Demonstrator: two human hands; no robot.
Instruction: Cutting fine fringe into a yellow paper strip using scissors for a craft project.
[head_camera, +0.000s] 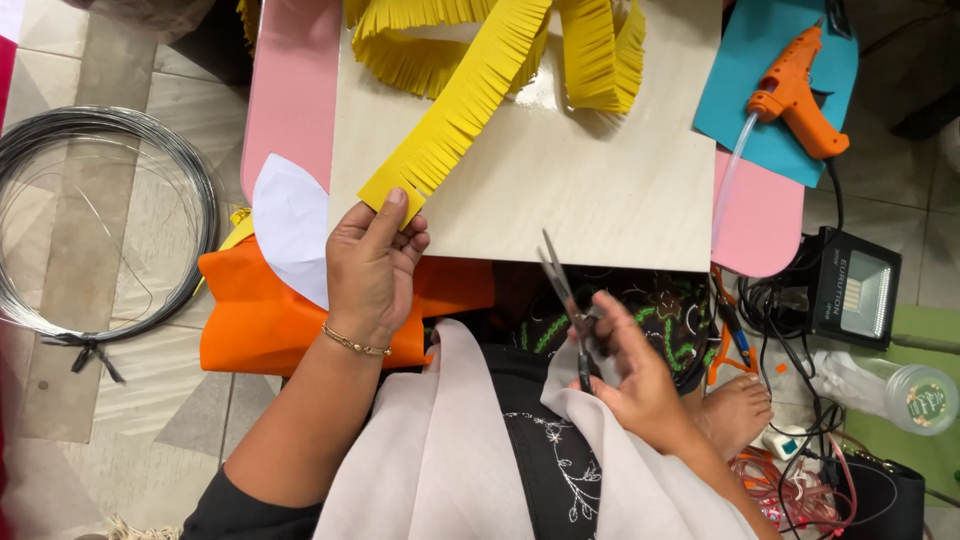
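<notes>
A tiled floor of pale stone-look slabs fills the left side. On it stands a low pink worktop with rounded corners, and on that lies a square board of light, smooth plywood. At the left, on the floor, rests a big coil of thin grey wire, tied with a dark strip at its lower edge.

Below the board's left corner an orange felt sheet lies folded, soft and matte, with a white paper shape with a rounded, pointed outline on top of it. A blue sheet lies on the worktop's right end, carrying an orange glue gun with a clear glue stick at its back. Just off the right corner sits a small black floodlight among tangled dark cables.

Across the board runs a long yellow fringed strip, foam or felt by its look, cut along one edge into many narrow tabs; more of it is piled in loops at the board's top. Its near end hangs over the board's front left edge.

The left hand, with a thin gold bracelet on the wrist, pinches that end of the strip, thumb on top and fingers closed beneath. The right hand holds a pair of scissors by the handles over the lap, the fingers wrapped through them; the metal blades point up toward the board's front edge, slightly parted and clear of the strip.
</notes>
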